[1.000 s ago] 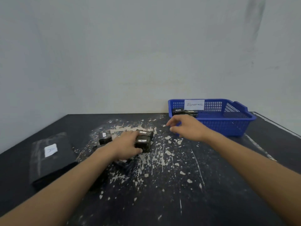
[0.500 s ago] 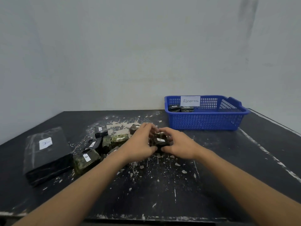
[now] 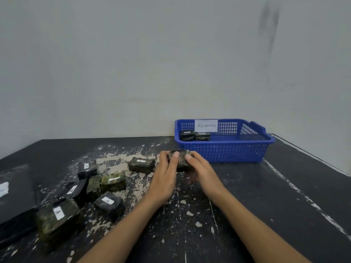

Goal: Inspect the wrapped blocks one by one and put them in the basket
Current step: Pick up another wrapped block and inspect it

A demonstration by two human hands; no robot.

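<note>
Both hands hold one dark wrapped block just above the table, in front of the blue basket. My left hand grips its left side and my right hand its right side, thumbs on top. The basket, labelled "Abnormal", holds two wrapped blocks at its back left. Several more wrapped blocks with white labels lie to the left: one nearest my hands, a greenish one, a black one and a large one at the front left.
A flat black package with a white label lies at the far left edge. The black table is flecked with chipped paint. A pale wall stands right behind the table and the basket.
A second ago my left hand took a block from the pile while my right reached near the basket. Since then both hands closed on the block and lifted it slightly toward the basket.
</note>
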